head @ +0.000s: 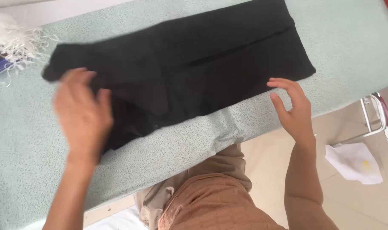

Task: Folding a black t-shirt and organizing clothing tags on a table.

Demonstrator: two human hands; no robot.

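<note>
Black garment (pixel 194 64) lies flat on the padded green board (pixel 351 47), stretched between both hands. Left hand (pixel 83 115) presses open-palmed on its end, probably smoothing it; right hand (pixel 294 108) open, fingertips at the near edge, gripping nothing

Black garment (pixel 194 64) lies flat, seemingly folded, on board.
</note>
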